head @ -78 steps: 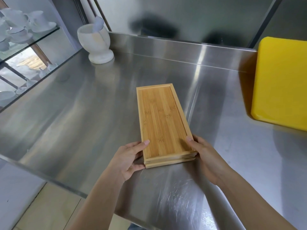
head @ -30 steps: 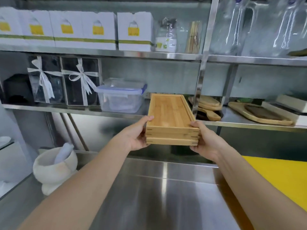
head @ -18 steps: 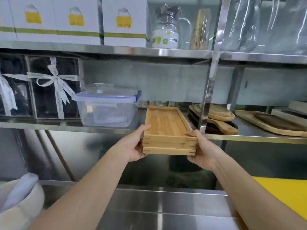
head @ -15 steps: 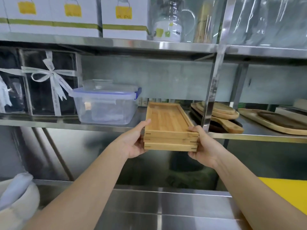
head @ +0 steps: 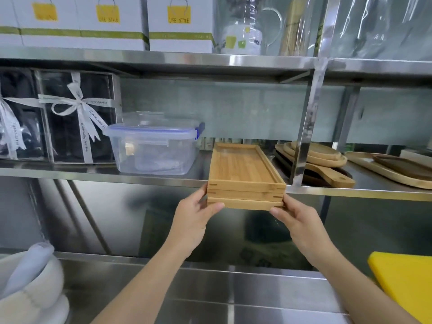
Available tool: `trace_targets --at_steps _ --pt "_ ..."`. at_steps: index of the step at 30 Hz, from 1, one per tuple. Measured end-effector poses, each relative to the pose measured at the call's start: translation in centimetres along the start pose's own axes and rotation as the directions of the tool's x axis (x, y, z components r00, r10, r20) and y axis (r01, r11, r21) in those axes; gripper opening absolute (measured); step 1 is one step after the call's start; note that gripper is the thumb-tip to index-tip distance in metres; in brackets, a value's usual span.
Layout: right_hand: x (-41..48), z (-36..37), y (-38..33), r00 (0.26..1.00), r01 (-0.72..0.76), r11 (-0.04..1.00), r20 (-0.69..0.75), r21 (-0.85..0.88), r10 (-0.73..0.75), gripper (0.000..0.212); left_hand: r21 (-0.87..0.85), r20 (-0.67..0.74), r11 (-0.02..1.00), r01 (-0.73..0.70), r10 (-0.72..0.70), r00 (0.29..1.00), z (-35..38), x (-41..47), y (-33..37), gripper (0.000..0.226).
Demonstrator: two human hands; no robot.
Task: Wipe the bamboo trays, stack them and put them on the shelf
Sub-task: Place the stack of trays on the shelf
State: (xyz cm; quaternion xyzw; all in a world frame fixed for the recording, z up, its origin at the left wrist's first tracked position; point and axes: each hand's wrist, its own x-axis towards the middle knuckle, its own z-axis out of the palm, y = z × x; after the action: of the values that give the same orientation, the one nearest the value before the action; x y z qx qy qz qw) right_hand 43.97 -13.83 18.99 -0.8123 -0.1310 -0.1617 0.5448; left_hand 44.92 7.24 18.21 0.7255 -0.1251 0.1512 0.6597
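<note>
The flat brown bamboo trays (head: 245, 174) sit in a neat stack, one on top of the other, so the stacking part looks done. I cannot tell from here if they are wiped, but they look clean. The left hand (head: 194, 220) is closed on the near left corner of the stack, with the thumb along the side and the fingers under it. The right hand (head: 297, 220) is closed on the near right corner the same way. The far end of the stack is over the shiny steel shelf (head: 93, 171) and the near end sticks out past the front edge. It goes into the gap between the clear plastic box with the blue-edged lid (head: 154, 148) and the upright steel post (head: 306, 127), with round wooden boards (head: 327, 160) behind the post. What is left, I think, is to push the stack all the way in and let go. The steel table (head: 233, 298) is below
</note>
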Motion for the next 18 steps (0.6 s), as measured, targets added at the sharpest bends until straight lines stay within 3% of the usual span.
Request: trace_targets --at_steps 11,16,18 --pt "2.9 0.3 1.3 1.000 -0.028 0.982 -0.009 -0.187 0.027 0.038 0.197 -0.142 0.980 0.038 -0.010 0.990 1.2 2.2 -1.0 0.040" --pt "5.6 0.7 1.7 0.999 -0.034 0.961 -0.011 -0.274 0.033 0.041 0.465 -0.191 0.883 0.066 0.027 0.981 1.2 5.1 -1.7 0.038" --pt "6.8 1.1 2.0 0.999 -0.039 0.953 -0.027 -0.300 0.033 0.041 0.498 -0.210 0.864 0.081 0.030 0.977 1.1 6.3 -2.0 0.034"
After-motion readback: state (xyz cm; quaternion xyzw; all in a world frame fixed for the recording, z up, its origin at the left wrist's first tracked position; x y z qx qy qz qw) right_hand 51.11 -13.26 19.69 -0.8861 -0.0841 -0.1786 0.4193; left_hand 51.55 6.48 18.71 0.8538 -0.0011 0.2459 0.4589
